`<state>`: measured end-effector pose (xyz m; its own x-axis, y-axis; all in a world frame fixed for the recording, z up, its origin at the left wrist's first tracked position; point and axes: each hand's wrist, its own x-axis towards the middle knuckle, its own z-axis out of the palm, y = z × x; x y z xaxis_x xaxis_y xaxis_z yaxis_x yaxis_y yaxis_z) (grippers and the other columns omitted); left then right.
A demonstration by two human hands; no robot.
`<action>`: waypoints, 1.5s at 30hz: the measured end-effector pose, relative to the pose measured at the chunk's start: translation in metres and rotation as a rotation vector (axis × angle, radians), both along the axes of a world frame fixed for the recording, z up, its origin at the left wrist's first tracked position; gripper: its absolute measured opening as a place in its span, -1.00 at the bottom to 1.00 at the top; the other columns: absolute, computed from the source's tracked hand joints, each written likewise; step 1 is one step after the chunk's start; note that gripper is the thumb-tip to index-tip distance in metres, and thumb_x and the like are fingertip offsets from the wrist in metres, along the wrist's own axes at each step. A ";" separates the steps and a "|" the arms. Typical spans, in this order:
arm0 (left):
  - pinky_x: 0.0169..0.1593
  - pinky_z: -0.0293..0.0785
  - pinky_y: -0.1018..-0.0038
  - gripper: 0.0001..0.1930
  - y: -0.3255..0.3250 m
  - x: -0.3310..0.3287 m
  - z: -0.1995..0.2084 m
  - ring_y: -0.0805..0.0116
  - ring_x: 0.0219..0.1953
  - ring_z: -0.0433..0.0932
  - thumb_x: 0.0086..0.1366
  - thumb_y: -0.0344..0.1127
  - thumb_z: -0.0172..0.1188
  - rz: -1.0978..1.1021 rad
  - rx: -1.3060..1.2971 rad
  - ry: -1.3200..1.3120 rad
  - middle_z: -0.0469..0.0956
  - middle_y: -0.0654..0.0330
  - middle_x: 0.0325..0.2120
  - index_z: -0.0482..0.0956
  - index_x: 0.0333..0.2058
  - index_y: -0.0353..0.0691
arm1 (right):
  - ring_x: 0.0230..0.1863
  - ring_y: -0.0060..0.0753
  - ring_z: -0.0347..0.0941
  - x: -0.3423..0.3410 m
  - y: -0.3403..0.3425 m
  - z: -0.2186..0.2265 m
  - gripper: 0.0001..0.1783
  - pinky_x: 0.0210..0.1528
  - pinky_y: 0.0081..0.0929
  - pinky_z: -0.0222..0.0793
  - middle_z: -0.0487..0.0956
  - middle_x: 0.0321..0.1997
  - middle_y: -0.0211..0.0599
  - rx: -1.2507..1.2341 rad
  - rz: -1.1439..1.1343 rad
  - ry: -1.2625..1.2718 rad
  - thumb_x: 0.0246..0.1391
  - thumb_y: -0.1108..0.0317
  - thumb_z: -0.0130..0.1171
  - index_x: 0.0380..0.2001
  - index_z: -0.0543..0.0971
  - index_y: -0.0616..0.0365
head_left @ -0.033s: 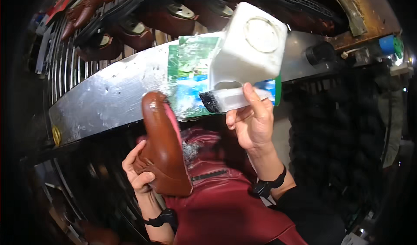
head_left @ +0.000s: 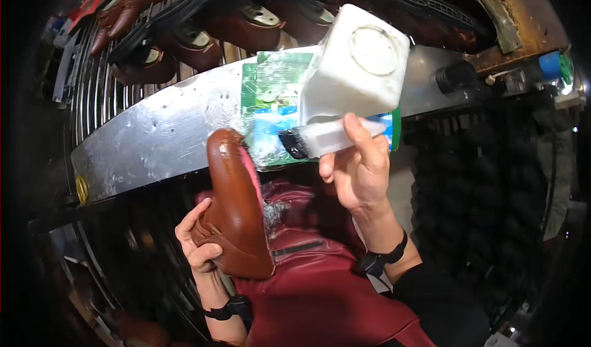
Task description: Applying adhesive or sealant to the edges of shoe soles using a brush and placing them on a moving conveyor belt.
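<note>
My left hand [head_left: 200,242] is closed round the heel end of a brown leather shoe upper [head_left: 234,211], toe pointing away from me, a pink edge showing along its right side. In my right hand [head_left: 363,168] is a flat white-handled brush [head_left: 323,139] with dark bristles facing left, pinched between thumb and fingers. Just beyond the brush, a white plastic container [head_left: 345,85] with a round ring on its base lies tipped on a green and blue printed sheet [head_left: 271,88]. Brush and shoe are apart.
A curved metal worktop [head_left: 166,125] with whitish smears runs across in front of me. Behind it, several brown shoes with black soles [head_left: 240,30] rest on a rack of metal bars [head_left: 92,104]. A black round lid or jar [head_left: 454,77] stands at the right. A red apron [head_left: 326,298] covers my lap.
The brush has tilted slightly in my right hand, its bristle end a little further left. My left hand and the shoe appear shifted slightly right in view.
</note>
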<state>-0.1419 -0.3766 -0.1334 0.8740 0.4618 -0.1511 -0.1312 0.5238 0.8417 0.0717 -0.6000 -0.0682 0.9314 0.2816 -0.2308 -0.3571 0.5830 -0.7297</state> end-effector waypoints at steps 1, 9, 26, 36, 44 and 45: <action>0.38 0.46 0.07 -0.09 -0.001 0.002 0.004 -0.11 0.18 0.64 -0.17 -0.39 0.50 -0.038 -0.040 0.027 0.60 -0.32 0.12 0.45 0.24 -0.65 | -0.63 -0.37 0.57 0.005 0.007 0.009 -0.71 -0.70 -0.49 0.39 0.70 -0.39 -0.10 0.000 0.029 -0.023 0.39 0.26 0.23 -0.22 0.64 0.34; 0.34 0.51 0.08 -0.14 0.007 -0.010 0.008 -0.09 0.16 0.65 -0.08 -0.32 0.47 -0.110 -0.041 0.019 0.60 -0.30 0.12 0.47 0.23 -0.64 | -0.65 -0.70 0.44 -0.026 0.028 0.038 -0.84 -0.64 -0.65 0.25 0.65 -0.54 -0.31 -0.176 0.269 -0.336 0.22 0.43 0.37 -0.39 0.67 0.33; 0.22 0.59 0.25 -0.30 0.016 -0.003 0.017 0.10 0.05 0.69 0.25 -0.21 0.30 -0.059 -0.014 -0.042 0.61 -0.17 0.09 0.41 0.24 -0.63 | -0.45 -0.58 0.59 -0.097 0.004 0.038 -0.89 -0.42 -0.56 0.48 0.71 -0.39 -0.23 -0.291 0.396 -0.602 0.08 0.53 0.38 -0.34 0.68 0.38; 0.01 0.66 0.41 -0.53 0.006 -0.001 0.030 0.32 -0.15 0.72 0.40 -0.24 0.20 0.033 -0.093 -0.017 0.69 0.02 -0.09 0.51 0.13 -0.50 | -0.45 -0.29 0.64 -0.087 -0.003 0.066 -0.76 -0.37 -0.41 0.57 0.68 -0.37 -0.05 -0.307 0.623 -1.127 -0.13 0.59 0.40 -0.32 0.64 0.39; 0.10 0.66 0.29 -0.52 0.006 0.006 0.042 0.20 -0.06 0.72 0.50 -0.10 0.10 0.015 -0.375 0.015 0.67 -0.02 -0.01 0.51 0.17 -0.39 | -0.40 -0.36 0.65 -0.080 0.003 0.071 -0.79 -0.31 -0.47 0.57 0.70 -0.36 -0.04 -0.338 0.522 -1.092 -0.14 0.56 0.40 -0.37 0.65 0.41; 0.12 0.66 0.26 -0.52 0.003 0.007 0.046 0.16 -0.05 0.72 0.52 -0.09 0.07 -0.012 -0.502 -0.034 0.67 -0.03 0.00 0.51 0.18 -0.38 | -0.31 -0.26 0.68 -0.079 0.002 0.074 -0.78 -0.20 -0.38 0.64 0.72 -0.30 0.06 -0.331 0.568 -1.077 -0.15 0.54 0.36 -0.36 0.64 0.43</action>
<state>-0.1353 -0.3734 -0.0873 0.8872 0.3291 -0.3234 -0.1454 0.8647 0.4808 -0.0072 -0.5981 0.0054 0.4578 0.7767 0.4327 0.3687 0.2770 -0.8873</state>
